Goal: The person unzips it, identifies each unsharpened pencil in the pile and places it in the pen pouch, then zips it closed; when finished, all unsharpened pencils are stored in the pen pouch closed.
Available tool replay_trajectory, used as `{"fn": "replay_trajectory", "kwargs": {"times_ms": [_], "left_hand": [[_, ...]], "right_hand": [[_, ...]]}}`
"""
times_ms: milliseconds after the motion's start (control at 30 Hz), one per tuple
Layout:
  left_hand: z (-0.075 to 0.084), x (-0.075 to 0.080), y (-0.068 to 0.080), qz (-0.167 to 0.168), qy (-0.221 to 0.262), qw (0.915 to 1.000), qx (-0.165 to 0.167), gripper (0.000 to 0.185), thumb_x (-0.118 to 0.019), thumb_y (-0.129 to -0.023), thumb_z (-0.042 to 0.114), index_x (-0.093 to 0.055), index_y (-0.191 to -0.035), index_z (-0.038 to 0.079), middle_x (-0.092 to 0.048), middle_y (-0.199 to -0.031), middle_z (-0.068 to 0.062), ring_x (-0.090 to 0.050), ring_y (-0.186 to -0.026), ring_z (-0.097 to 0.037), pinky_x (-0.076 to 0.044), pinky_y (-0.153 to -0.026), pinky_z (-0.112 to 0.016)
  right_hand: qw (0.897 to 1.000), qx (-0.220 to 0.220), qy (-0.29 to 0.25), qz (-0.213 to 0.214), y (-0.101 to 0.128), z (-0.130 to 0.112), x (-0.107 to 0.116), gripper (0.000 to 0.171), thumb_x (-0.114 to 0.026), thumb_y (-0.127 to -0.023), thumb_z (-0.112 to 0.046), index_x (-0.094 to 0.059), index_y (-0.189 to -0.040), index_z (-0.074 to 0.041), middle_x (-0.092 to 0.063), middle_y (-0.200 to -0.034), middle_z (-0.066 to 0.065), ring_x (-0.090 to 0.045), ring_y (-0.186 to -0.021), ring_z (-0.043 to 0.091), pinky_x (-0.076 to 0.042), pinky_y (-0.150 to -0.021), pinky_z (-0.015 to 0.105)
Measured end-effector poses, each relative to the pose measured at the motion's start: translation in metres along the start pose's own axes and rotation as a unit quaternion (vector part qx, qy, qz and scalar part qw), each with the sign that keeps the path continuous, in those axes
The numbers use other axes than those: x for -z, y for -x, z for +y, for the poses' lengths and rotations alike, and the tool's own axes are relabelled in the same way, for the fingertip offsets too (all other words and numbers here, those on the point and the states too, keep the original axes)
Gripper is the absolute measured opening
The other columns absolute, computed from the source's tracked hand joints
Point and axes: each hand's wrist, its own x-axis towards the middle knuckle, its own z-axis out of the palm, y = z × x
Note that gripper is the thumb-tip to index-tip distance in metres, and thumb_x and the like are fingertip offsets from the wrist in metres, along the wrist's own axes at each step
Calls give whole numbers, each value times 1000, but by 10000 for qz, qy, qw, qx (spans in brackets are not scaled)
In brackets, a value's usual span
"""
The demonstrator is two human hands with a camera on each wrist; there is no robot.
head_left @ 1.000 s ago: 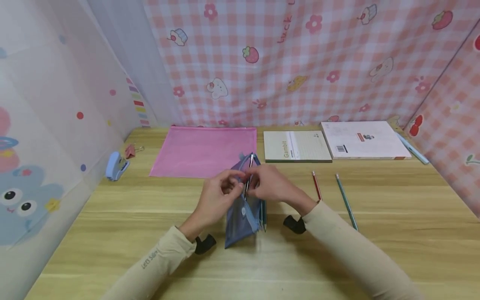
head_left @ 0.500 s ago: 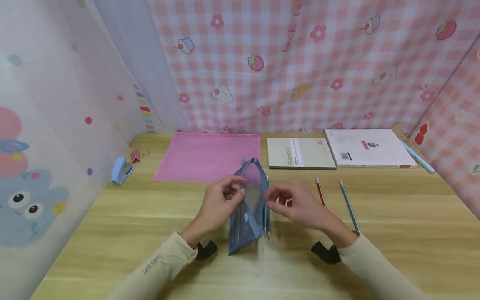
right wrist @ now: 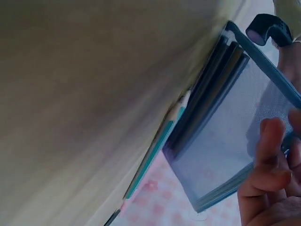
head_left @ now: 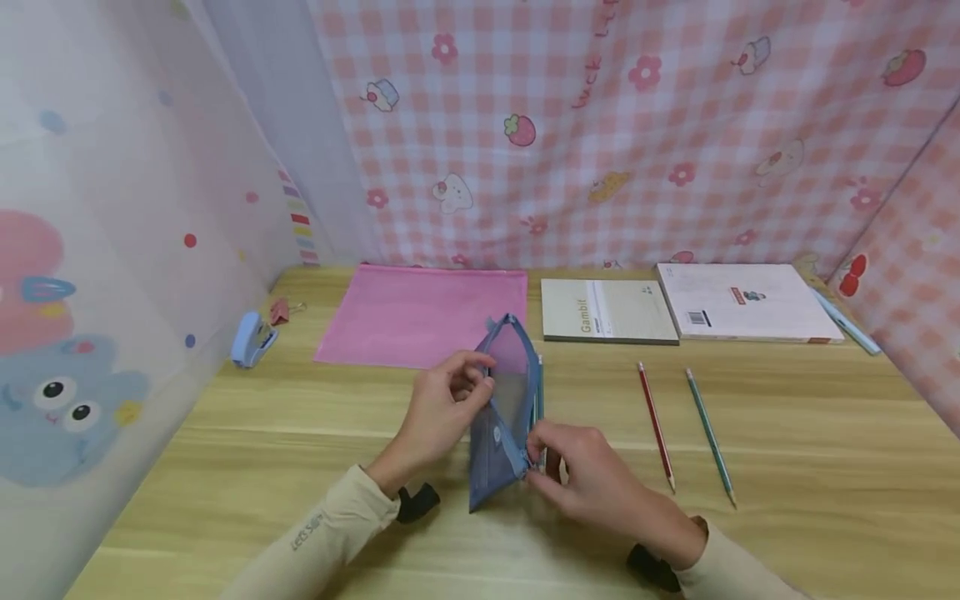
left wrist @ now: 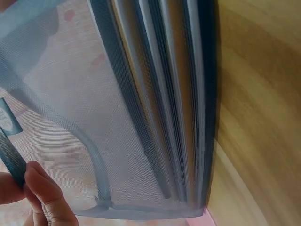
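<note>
A blue mesh zip pencil case (head_left: pixel 483 467) stands on the table with its mouth spread open. My left hand (head_left: pixel 442 408) pinches the left edge of that mouth between thumb and fingers. At the near end of the zip, my right hand (head_left: pixel 588 475) pinches the corner by the zipper; the fingers hide the exact grip. Several long, thin writing tools (left wrist: pixel 174 94) lie inside along the bottom, seen through the mesh in the left wrist view. Right against the case's right side lies a green pencil (right wrist: pixel 150 155), partly hidden by my right hand in the head view.
A red pencil (head_left: pixel 657 427) and another green pencil (head_left: pixel 711 437) lie to the right. Behind are a pink pouch (head_left: pixel 420 312), a notebook (head_left: pixel 622 317) and a white book (head_left: pixel 750 300). A blue stapler (head_left: pixel 251 340) and pink binder clip (head_left: pixel 280 312) sit at left.
My right hand has let go of a pen it held in the case's mouth, drawn back right, then come down to the zip's near end. The left hand keeps its hold.
</note>
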Motion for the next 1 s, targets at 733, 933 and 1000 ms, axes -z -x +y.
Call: {"fn": "replay_trajectory", "kwargs": {"times_ms": [733,933,1000], "left_hand": [[10,2,58,-1111,-1074,9817,-1109,17,-71,-90,19,-60,-102,15,-64,-101,3,-62,-95,-11,-58,-82,-28],[6,1,65,-689,-2115,9502,-2181,23,-79,-81,14,-58,-87,11,-60,-82,0,-56,-70,-7,-48,-63,-11],[6,0,66,-505,-2531,9311,-2579,25,-82,-78,15,-58,-85,11,-59,-79,1,-53,-65,-4,-44,-60,-7]], "right_hand": [[9876,-471,-1417,-486,-21,-11,7,11,-68,-93,-8,-65,-86,-15,-59,-66,1,-45,-56,-3,-41,-46,19],[9858,-738,-1395,-580,-30,-15,9,11,-67,-93,-6,-64,-86,-14,-61,-67,7,-47,-55,-1,-42,-46,20],[9842,-822,-1446,-605,-32,-15,8,10,-66,-94,-6,-64,-87,-13,-61,-66,10,-48,-53,-1,-41,-45,19]]}}
